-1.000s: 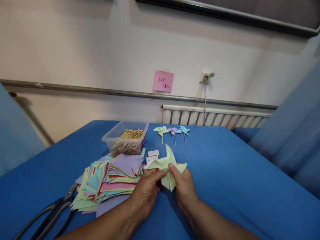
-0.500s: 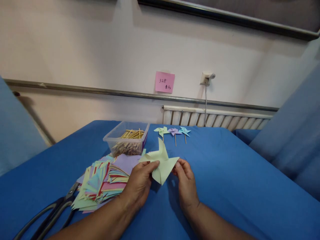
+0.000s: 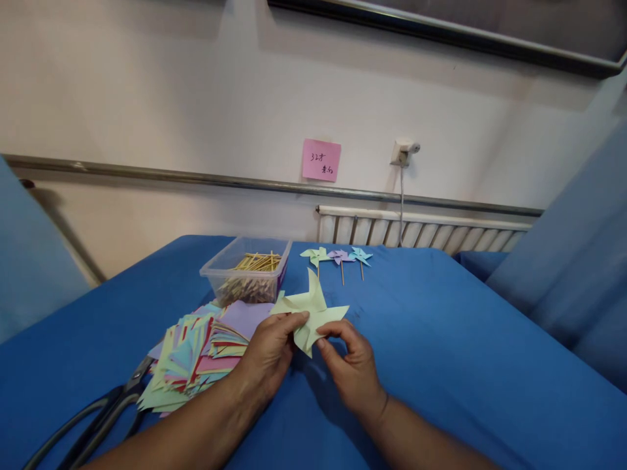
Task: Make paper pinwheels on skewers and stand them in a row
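Observation:
A pale green paper pinwheel is held up in front of me, above the blue-covered table. My left hand is closed on its left side, with the thumb pressed near the centre. My right hand pinches the lower right part of the paper between thumb and forefinger. No stick shows on this pinwheel. Beyond it lie three finished-looking pinwheels on sticks: a green pinwheel, a purple pinwheel and a blue pinwheel.
Left of my hands is a pile of coloured paper pieces, with black-handled scissors beside it. Behind the pile stands a clear plastic box of thin wooden sticks. A radiator runs along the wall.
My right hand has moved left and down from the pinwheel's right tip to its lower right part. The lower blade now looks folded inward. My left hand keeps its hold.

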